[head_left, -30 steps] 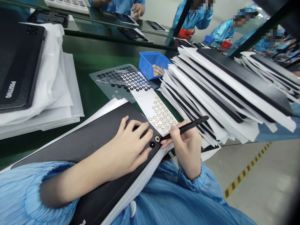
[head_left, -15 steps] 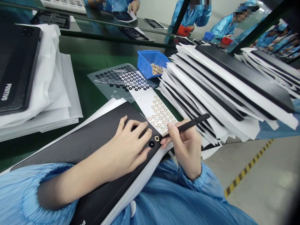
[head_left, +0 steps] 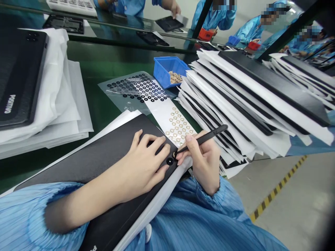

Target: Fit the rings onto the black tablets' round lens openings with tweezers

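My left hand (head_left: pixel 142 164) lies with fingers spread on a black tablet back cover (head_left: pixel 104 148), near its camera corner. My right hand (head_left: pixel 202 158) is closed round black tweezers (head_left: pixel 213 134), their tips at the upper of two round camera spots. A small gold-coloured ring (head_left: pixel 174 154) sits there, partly hidden by the tips and fingers. The lower spot carries a shiny black lens ring (head_left: pixel 170 161). White paper lies under the cover. Beyond my right hand are a sheet of gold-coloured rings (head_left: pixel 180 127) and a clear film with black rings (head_left: pixel 148 89).
A blue bin (head_left: pixel 167 71) holds small pale pieces. Stacked covers with paper between them (head_left: pixel 251 94) rise at the right; another stack, topped by a black tablet cover (head_left: pixel 19 80), stands left. Co-workers in blue sit across a dark line (head_left: pixel 110 26) carrying black parts.
My right hand and the tweezers have moved slightly left, bringing the tips over the ring. My left hand stays put. Across the line, a co-worker's hand has lifted a black part rightward.
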